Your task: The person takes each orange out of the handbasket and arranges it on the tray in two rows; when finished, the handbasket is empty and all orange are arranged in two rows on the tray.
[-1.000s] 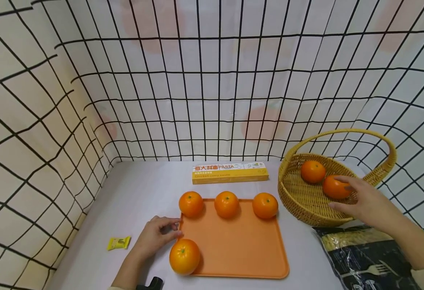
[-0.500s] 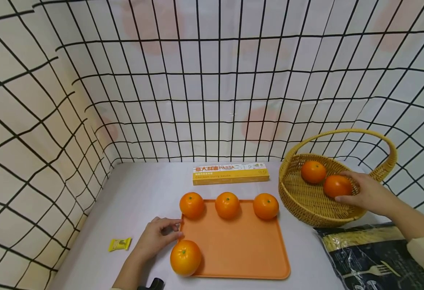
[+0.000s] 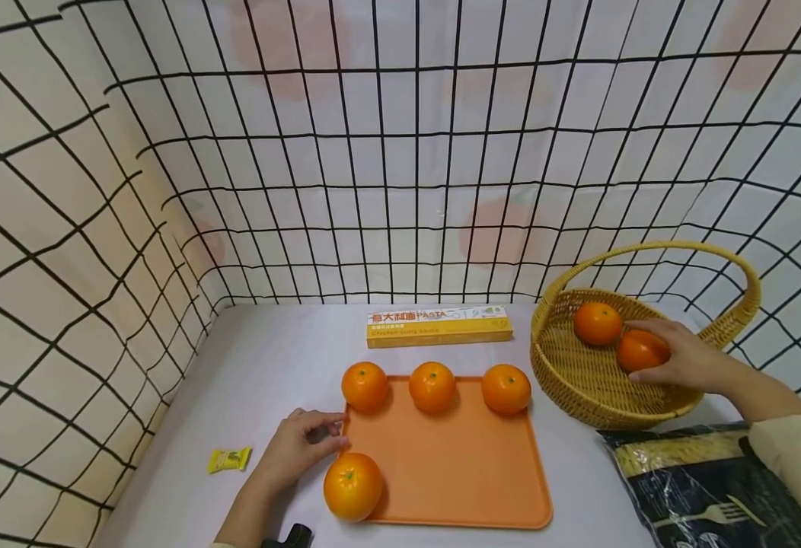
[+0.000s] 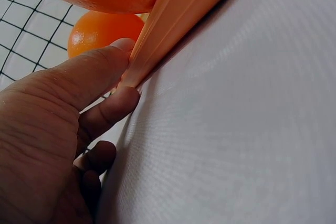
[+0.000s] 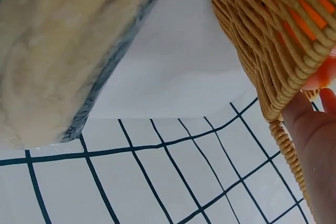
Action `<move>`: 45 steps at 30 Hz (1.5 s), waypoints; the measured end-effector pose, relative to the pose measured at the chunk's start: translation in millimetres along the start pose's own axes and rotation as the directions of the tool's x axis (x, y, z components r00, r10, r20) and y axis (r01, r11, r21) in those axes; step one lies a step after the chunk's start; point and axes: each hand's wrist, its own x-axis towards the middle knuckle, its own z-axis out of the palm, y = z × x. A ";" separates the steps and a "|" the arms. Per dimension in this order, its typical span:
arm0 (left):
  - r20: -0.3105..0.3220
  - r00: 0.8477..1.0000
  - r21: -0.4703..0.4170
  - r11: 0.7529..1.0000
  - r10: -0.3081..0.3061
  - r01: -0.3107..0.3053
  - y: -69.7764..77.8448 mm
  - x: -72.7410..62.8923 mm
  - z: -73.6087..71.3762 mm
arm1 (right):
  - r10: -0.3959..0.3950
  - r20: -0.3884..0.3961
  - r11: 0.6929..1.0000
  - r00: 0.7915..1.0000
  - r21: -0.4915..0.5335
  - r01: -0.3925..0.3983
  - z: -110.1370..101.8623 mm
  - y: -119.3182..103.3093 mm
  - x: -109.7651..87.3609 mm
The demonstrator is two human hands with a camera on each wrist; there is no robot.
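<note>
Right hand (image 3: pixel 691 360) has closed round one part-hidden fruit (image 3: pixel 640 350).

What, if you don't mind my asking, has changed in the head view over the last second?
The right hand, its thumb clear of the nearer fruit in the basket before, has closed in and now grips that fruit, which is still inside the basket. The left hand stays at the left edge of the tray; the tray's four oranges and the pasta box look unmoved.
</note>
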 end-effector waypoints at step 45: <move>0.001 1.000 0.016 1.000 -0.003 0.003 2.3 -0.1 -0.8 | 0.015 0.009 1.000 1.000 0.002 -0.015 2.0 15.3 8.4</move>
